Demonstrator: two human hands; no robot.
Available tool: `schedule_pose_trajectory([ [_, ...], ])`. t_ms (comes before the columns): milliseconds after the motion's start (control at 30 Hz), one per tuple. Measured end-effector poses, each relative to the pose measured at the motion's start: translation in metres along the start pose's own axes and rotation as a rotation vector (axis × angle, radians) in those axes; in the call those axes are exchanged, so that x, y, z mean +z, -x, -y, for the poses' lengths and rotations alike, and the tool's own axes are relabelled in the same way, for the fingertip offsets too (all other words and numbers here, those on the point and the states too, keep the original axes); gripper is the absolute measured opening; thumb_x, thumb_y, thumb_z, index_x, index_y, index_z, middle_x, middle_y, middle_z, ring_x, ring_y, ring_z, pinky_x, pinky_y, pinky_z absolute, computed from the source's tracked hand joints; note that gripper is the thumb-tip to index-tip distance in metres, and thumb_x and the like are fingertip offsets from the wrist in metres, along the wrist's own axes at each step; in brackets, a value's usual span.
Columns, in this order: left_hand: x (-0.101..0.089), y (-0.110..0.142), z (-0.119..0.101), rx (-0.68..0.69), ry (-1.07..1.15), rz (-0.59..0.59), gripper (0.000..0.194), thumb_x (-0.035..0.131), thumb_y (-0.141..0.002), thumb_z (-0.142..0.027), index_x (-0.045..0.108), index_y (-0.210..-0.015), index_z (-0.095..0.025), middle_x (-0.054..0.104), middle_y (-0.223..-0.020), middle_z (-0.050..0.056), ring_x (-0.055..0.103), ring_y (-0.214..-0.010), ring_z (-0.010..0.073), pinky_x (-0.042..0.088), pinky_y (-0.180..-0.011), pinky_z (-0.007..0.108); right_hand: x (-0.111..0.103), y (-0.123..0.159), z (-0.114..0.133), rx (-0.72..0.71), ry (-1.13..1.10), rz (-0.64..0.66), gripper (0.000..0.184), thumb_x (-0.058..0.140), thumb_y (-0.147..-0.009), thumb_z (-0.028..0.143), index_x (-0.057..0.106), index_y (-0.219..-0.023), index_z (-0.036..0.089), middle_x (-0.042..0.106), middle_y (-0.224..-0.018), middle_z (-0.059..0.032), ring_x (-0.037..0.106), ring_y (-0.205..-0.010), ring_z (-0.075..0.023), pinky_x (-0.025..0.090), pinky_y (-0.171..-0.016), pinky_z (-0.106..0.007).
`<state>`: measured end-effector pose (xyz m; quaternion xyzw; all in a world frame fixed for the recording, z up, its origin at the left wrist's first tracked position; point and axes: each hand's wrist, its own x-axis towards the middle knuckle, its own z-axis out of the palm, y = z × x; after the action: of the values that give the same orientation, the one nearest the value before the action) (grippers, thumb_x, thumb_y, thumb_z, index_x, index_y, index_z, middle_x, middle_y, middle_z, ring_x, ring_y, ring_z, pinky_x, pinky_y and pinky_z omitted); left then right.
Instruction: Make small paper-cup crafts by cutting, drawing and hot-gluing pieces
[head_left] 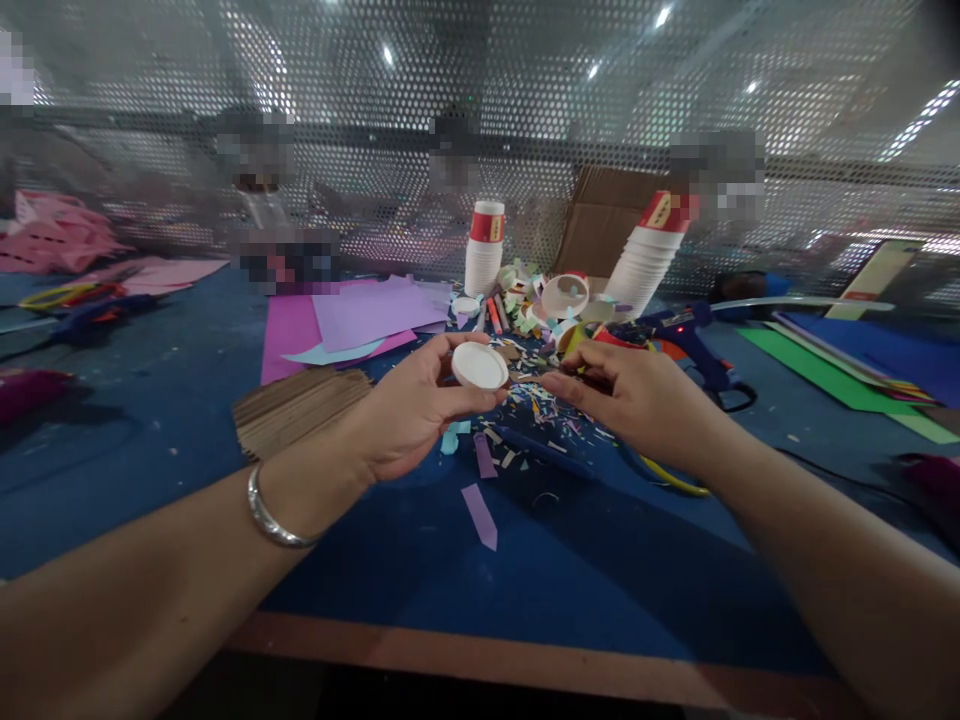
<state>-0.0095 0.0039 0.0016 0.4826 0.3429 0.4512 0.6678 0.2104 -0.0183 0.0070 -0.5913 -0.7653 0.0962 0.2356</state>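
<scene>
My left hand (pixel 405 415) grips a shallow round white paper piece with a raised rim (pixel 480 366), like the bottom of a paper cup, between thumb and fingers. Close to its right edge, my right hand (pixel 637 392) pinches a thin brown strip (pixel 525 379), which looks like cardboard. The strip's tip lies near the white piece; whether they touch I cannot tell. Below both hands, small paper scraps (pixel 551 415) and a purple paper strip (pixel 480 516) are strewn on the blue table (pixel 420 580).
White cup stacks with red tops stand behind, one upright (pixel 484 255), one leaning (pixel 646 262). Right of my right hand lies a blue glue gun (pixel 690 335). Purple sheets (pixel 375 318) and corrugated cardboard (pixel 296 408) lie left; green paper (pixel 817 370) lies right. A perforated metal screen (pixel 525 110) closes the back.
</scene>
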Motion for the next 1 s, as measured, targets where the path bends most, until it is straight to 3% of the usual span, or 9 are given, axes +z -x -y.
schedule_pose_trajectory([
  [300,-0.002,0.005,0.009,0.163,-0.120,0.023,0.058,0.085,-0.061,-0.006,0.054,-0.108,-0.018,0.065,-0.100,-0.001,0.060,-0.089,0.0131,0.046,-0.077,0.026,0.006,0.005,0.013,-0.030,-0.136,-0.036,0.041,0.058,-0.089,0.061,0.063,-0.095,0.021,0.062,-0.071,0.0001,0.055,-0.063,-0.0154,0.039,-0.057,-0.028],
  [500,0.003,0.009,0.007,0.159,-0.094,-0.015,0.060,0.085,-0.059,-0.005,0.051,-0.106,-0.018,0.064,-0.099,0.001,0.060,-0.087,0.0143,0.047,-0.075,0.027,0.008,0.005,0.015,-0.016,-0.191,-0.041,0.044,0.059,-0.087,0.062,0.062,-0.100,0.020,0.058,-0.066,0.0015,0.052,-0.058,-0.0147,0.038,-0.055,-0.028],
  [867,0.004,0.013,0.010,0.184,-0.160,0.050,0.053,0.083,-0.062,-0.007,0.052,-0.104,-0.019,0.062,-0.102,0.002,0.060,-0.091,0.0160,0.048,-0.078,0.028,0.012,0.007,0.016,-0.049,-0.291,-0.028,0.039,0.059,-0.090,0.057,0.063,-0.102,0.020,0.069,-0.081,-0.0038,0.060,-0.066,-0.0170,0.043,-0.059,-0.030],
  [1000,0.006,0.015,0.008,0.206,-0.199,0.053,0.054,0.082,-0.061,-0.006,0.051,-0.104,-0.019,0.061,-0.103,0.003,0.060,-0.093,0.0168,0.048,-0.079,0.029,0.011,0.007,0.017,-0.041,-0.307,-0.035,0.037,0.061,-0.089,0.055,0.063,-0.101,0.020,0.066,-0.074,-0.0013,0.057,-0.062,-0.0155,0.042,-0.058,-0.029],
])
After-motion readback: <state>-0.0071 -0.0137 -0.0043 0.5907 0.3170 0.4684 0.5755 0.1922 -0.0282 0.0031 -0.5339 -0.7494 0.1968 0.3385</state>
